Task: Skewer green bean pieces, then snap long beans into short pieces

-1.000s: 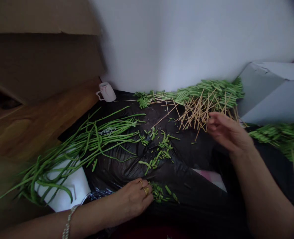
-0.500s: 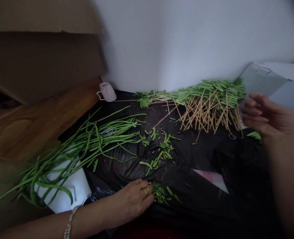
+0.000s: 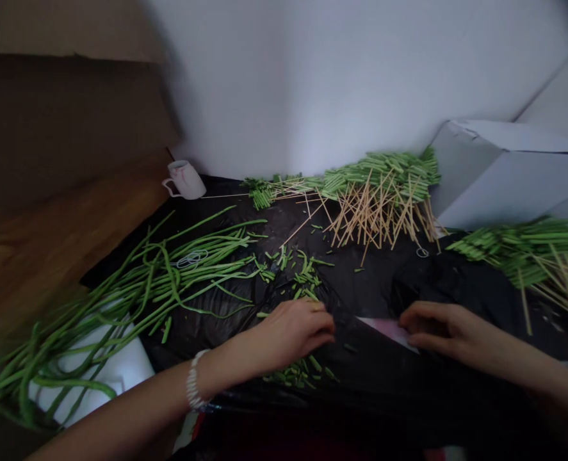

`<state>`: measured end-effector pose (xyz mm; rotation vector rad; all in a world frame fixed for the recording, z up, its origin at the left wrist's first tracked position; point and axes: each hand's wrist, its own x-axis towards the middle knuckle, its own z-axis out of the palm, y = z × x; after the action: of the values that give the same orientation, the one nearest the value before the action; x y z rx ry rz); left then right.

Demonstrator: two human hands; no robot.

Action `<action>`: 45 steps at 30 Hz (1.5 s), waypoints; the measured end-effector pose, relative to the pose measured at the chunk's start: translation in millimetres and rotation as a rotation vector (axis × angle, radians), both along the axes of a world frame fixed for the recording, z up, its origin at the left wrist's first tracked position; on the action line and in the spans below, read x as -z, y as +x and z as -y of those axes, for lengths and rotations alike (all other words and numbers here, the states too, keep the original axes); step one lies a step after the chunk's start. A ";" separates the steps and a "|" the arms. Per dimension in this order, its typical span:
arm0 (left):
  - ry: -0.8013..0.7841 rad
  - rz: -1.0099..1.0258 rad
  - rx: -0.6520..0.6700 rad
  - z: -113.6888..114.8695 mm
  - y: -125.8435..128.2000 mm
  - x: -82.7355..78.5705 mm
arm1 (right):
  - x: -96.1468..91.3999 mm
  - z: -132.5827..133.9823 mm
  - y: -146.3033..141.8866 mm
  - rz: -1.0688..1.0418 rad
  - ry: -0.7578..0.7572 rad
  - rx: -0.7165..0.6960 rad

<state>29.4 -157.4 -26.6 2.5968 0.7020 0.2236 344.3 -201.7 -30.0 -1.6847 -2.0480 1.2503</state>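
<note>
My left hand (image 3: 300,330), with a bracelet at the wrist, hovers over the small cut green bean pieces (image 3: 299,371). Its fingers are curled together, and whatever they hold is hidden. My right hand (image 3: 437,326) reaches in from the right with thumb and fingers apart and nothing visible between them. Its fingertips are by a pale pink and white patch (image 3: 384,330) showing amid the black plastic sheet (image 3: 360,291). More bean scraps (image 3: 307,272) lie just beyond my left hand. Long green beans (image 3: 202,256) spread across the left side.
Skewered bean pieces (image 3: 384,173) are piled by the wall, sticks toward me. Another skewered pile (image 3: 528,250) lies at the right, near a white box (image 3: 519,173). A white mug (image 3: 186,180) stands at the back left, near a cardboard box (image 3: 72,121).
My right hand has come down and inward from its raised place at the right, to the pink and white patch. My left hand has moved up and right over the bean pieces. The view has shifted right.
</note>
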 end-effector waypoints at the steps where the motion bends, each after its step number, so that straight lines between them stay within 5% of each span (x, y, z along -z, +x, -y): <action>1: 0.024 0.009 0.009 -6.4 15.5 3.7 | 5.0 7.0 -1.9 0.062 0.024 -0.012; 6: 0.117 -0.044 0.070 -25.6 71.3 33.4 | 27.8 29.4 -0.1 0.316 0.195 -0.018; 14: 0.199 -0.056 0.007 -29.0 71.3 40.6 | 48.8 53.3 6.4 0.285 0.310 0.062; 19: 0.202 -0.039 -0.112 -41.9 77.8 34.6 | 37.2 34.2 17.7 0.118 0.390 0.268; 23: 0.157 0.088 -0.137 -61.4 84.9 30.0 | 32.9 -0.2 27.9 0.317 0.539 0.340; 28: 0.125 0.238 -0.204 -60.2 45.8 9.6 | 50.0 -23.5 28.9 0.771 0.616 0.203; 32: 0.078 0.112 -0.203 -19.4 -15.2 -3.3 | 71.1 -19.5 27.6 0.841 0.701 0.088; 36: 0.091 -0.154 -0.184 26.9 -55.0 7.1 | 79.6 -12.0 32.4 0.803 0.788 0.133; 40: 0.080 -0.293 -0.192 44.8 -65.4 15.2 | 69.8 -11.0 40.3 0.754 0.794 0.204; 45: 0.155 -0.270 -0.267 39.7 -74.4 1.1 | 38.1 -11.6 37.2 0.591 0.723 0.191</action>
<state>-45.0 -197.1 -27.8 2.7022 1.1720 0.0058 381.5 -190.1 -68.1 -1.9027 -2.1522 -0.1072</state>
